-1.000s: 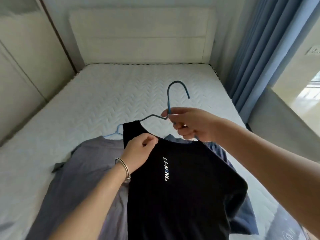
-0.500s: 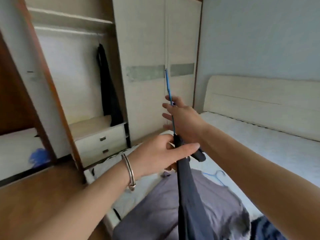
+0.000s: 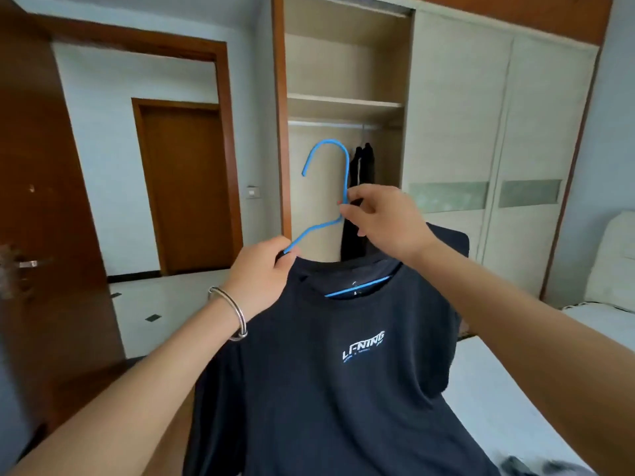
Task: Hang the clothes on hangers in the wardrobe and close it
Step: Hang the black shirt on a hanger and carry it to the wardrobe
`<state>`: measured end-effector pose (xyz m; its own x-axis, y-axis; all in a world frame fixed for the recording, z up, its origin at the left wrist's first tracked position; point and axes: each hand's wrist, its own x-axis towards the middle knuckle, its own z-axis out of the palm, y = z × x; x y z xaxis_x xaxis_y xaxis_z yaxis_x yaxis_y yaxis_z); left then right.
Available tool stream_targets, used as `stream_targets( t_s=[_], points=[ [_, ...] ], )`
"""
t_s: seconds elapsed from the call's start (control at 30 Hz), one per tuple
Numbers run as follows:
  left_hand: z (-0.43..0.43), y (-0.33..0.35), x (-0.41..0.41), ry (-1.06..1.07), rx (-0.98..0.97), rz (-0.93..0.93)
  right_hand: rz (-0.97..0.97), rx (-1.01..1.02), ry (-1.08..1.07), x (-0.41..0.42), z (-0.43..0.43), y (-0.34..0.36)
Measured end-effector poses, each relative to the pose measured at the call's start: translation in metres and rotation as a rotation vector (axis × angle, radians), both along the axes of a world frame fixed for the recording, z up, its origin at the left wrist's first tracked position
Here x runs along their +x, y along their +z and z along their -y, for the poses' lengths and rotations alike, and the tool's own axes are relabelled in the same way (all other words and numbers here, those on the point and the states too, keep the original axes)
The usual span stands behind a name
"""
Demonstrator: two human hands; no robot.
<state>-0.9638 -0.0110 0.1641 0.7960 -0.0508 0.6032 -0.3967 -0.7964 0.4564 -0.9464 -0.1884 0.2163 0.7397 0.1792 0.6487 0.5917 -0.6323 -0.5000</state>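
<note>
The right hand [image 3: 385,225] pinches the blue hanger [image 3: 347,173] at its neck. The left hand [image 3: 261,273], lower and to its left, grips the hanger's arm and the collar of the black T-shirt [image 3: 343,372] hanging below both. The shirt seems seated on the hanger. The next move is to lift the hook onto the rail [image 3: 326,123] above and beyond the right hand.

Brown door [image 3: 190,187]; pale tiled floor [image 3: 161,300]

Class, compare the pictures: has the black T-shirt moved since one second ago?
Yes. The black T-shirt, on its blue hanger, has swung from over the bed towards the open wardrobe.
</note>
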Motion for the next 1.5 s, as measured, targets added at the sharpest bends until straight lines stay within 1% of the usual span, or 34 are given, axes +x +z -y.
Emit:
stream_targets(
  t_s=[0.07,0.13,0.2,0.23,0.3,0.33,0.37,0.43,0.63,0.7,0.83,0.87,0.93,1.0,1.07,1.13,1.23,1.33,1.4,1.5],
  points=[
    [-0.027,0.004,0.016,0.01,-0.004,0.052,0.047,-0.118,-0.035,0.02,-0.025,0.003],
    [-0.052,0.006,0.036,0.019,0.014,0.058,0.009,-0.158,0.003,0.045,-0.044,0.002],
    [-0.076,0.007,0.059,0.035,-0.001,0.057,-0.076,-0.131,0.106,0.072,-0.057,-0.004],
    [-0.089,0.007,0.072,0.045,0.0,0.056,-0.128,-0.086,0.174,0.086,-0.062,-0.007],
    [-0.111,0.009,0.098,0.047,0.059,0.029,-0.217,0.007,0.284,0.116,-0.072,-0.015],
    [-0.122,0.011,0.113,0.039,0.107,0.005,-0.226,0.026,0.299,0.133,-0.077,-0.018],
    [-0.131,0.014,0.128,0.031,0.142,-0.013,-0.221,0.043,0.3,0.151,-0.083,-0.022],
    [-0.147,0.019,0.163,0.028,0.155,-0.017,-0.2,0.081,0.307,0.191,-0.096,-0.025],
    [-0.178,0.037,0.281,0.139,0.156,0.069,-0.135,0.153,0.374,0.317,-0.135,-0.003],
    [-0.184,0.042,0.319,0.172,0.117,0.106,-0.129,0.136,0.384,0.354,-0.144,0.004],
    [-0.193,0.04,0.393,0.147,0.038,0.151,-0.144,0.054,0.388,0.418,-0.164,-0.002],
    [-0.197,0.037,0.412,0.137,0.026,0.133,-0.148,0.055,0.374,0.434,-0.167,-0.005],
    [-0.204,0.028,0.448,0.103,0.052,0.032,-0.145,0.093,0.329,0.464,-0.168,-0.009],
    [-0.207,0.017,0.485,0.026,0.091,-0.088,-0.137,0.095,0.269,0.497,-0.168,-0.014],
    [-0.203,0.008,0.522,-0.068,0.107,-0.134,-0.133,0.09,0.198,0.53,-0.17,-0.019],
    [-0.191,0.006,0.563,-0.197,0.104,-0.135,-0.137,0.093,0.152,0.561,-0.175,-0.019],
    [-0.168,0.012,0.623,-0.399,0.03,-0.112,-0.118,0.045,0.085,0.603,-0.182,-0.018],
    [-0.155,0.023,0.685,-0.533,-0.012,-0.071,-0.154,0.068,0.027,0.641,-0.178,-0.008],
    [-0.15,0.029,0.722,-0.575,-0.029,-0.069,-0.167,0.141,-0.079,0.661,-0.163,-0.002],
    [-0.141,0.037,0.769,-0.618,-0.039,-0.101,-0.088,0.162,-0.4,0.681,-0.131,-0.014]
  ],
)
